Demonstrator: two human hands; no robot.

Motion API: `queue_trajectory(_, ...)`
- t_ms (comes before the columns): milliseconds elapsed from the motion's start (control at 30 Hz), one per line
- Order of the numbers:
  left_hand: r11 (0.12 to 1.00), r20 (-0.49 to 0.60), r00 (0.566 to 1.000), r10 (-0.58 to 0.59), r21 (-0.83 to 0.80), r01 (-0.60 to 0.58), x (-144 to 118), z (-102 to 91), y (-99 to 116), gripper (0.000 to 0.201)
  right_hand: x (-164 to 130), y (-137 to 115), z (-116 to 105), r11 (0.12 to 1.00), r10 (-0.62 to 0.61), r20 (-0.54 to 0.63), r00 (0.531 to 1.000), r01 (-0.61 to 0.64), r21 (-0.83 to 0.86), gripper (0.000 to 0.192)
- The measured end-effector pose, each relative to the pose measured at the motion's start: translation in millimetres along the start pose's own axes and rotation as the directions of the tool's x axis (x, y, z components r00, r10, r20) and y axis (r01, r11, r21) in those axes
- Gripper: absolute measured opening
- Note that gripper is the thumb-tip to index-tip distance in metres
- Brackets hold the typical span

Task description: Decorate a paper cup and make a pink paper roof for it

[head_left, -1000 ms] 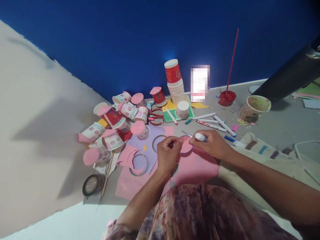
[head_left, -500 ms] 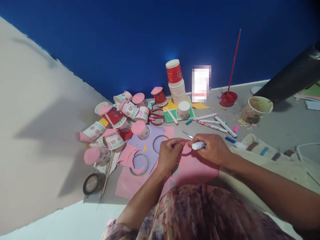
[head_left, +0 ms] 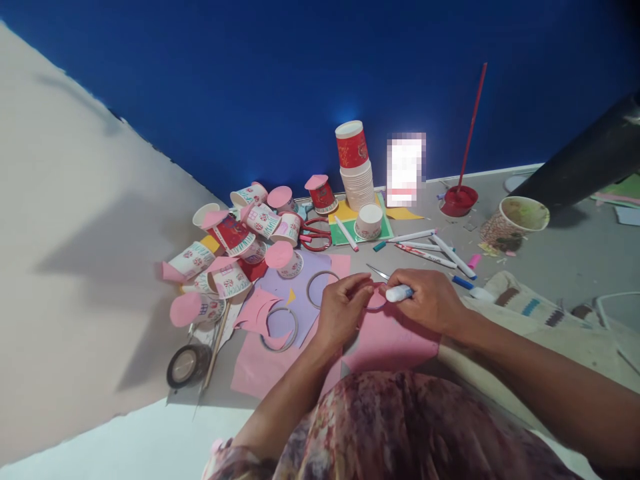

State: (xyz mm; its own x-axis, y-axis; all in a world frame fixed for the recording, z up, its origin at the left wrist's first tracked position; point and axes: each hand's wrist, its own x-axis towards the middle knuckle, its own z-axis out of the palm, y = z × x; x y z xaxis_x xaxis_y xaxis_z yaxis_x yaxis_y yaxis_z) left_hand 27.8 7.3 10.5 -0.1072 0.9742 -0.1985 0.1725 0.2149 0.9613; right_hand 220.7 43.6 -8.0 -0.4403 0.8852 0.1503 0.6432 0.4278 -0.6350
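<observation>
My left hand (head_left: 344,308) is closed, thumb and fingers pinched at the edge of a round pink paper (head_left: 376,299) with a dark rim line. My right hand (head_left: 429,301) grips a white tube (head_left: 399,293) with bluish marks; its exact kind is unclear. A thin pointed metal tip (head_left: 378,272) sticks out beyond the right fingers, and the hand hides where it joins. Below both hands lies a pink sheet (head_left: 395,343). Left of them, a tape ring (head_left: 309,293) rests on purple paper (head_left: 310,263), with pink offcuts (head_left: 257,310) and another ring (head_left: 295,327) nearby.
Several decorated paper cups with pink tops crowd the left, such as this one (head_left: 290,261). Behind stand a cup stack (head_left: 357,177), red-handled scissors (head_left: 317,230) and markers (head_left: 453,257). A red pot (head_left: 459,200), a stained cup (head_left: 517,223) and cloth (head_left: 525,317) lie right; black tape (head_left: 187,367) lies left.
My left fingers have lifted and shifted slightly right at the pink round, and less of it shows. The right hand keeps its grip on the white tube. The view has moved slightly.
</observation>
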Motion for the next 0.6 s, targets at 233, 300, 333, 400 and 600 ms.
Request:
queue_trajectory(233,0.993,-0.012,0.996,0.084,0.085,-0.083,-1.7,-1.3,-6.1,0.021,0.1,-0.2,0.1,0.999,-0.001,0.023,1.0,0.0,0.032,0.007)
queue_trajectory(300,0.988,-0.01,0.995,0.104,0.12,-0.102,-2.3,-1.4,-6.6,0.023,0.2,-1.0,-0.1,0.999,-0.003,0.031,1.0,0.002,0.047,0.009)
queue_trajectory(333,0.986,-0.007,0.994,0.113,0.127,-0.112,-2.4,-1.2,-6.5,0.025,0.4,-1.3,-0.3,0.999,-0.001,0.033,0.999,-0.001,0.053,0.01)
queue_trajectory(400,0.989,-0.003,0.993,0.118,0.093,-0.117,-2.5,-0.3,-5.6,0.022,1.1,-1.3,-0.5,0.998,0.008,0.031,0.999,-0.01,0.06,0.012)
queue_trajectory(600,0.998,0.001,0.998,0.065,0.016,-0.065,-2.2,0.5,-3.5,0.016,3.0,0.8,0.7,0.997,0.016,0.035,0.999,-0.019,0.08,0.021)
